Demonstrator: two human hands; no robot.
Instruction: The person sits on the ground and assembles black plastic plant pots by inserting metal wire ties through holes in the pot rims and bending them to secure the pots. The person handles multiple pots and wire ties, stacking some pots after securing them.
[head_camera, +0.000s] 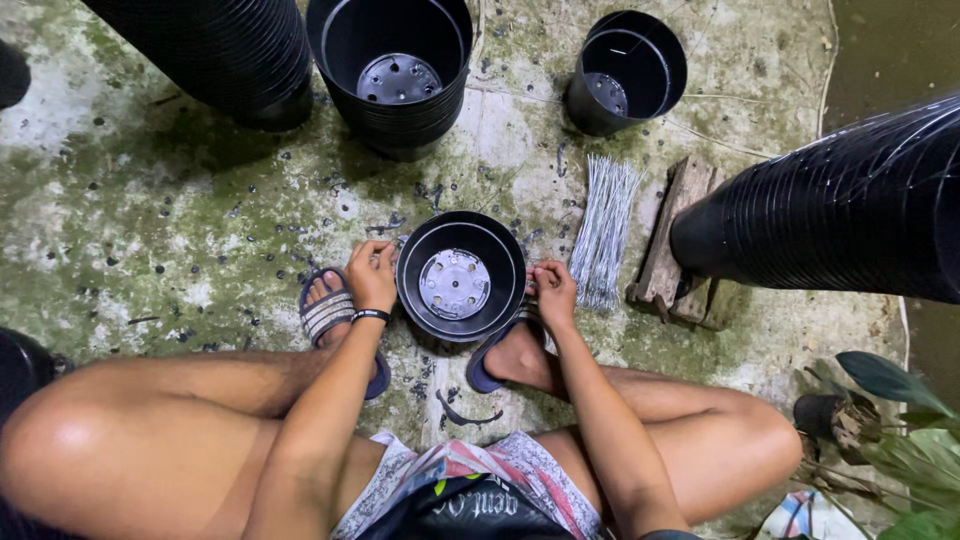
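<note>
A black plastic pot with a holed grey bottom stands on the mossy concrete floor between my sandalled feet. My left hand pinches the pot's left rim with closed fingers. On the opposite side, my right hand grips the right rim. A bundle of silvery wire pieces lies just right of the pot, a short way from my right hand.
Long stacks of nested black pots lie at the right and top left. Two more black pots stand at the back. A wooden block props the right stack. Green plant leaves fill the lower right corner.
</note>
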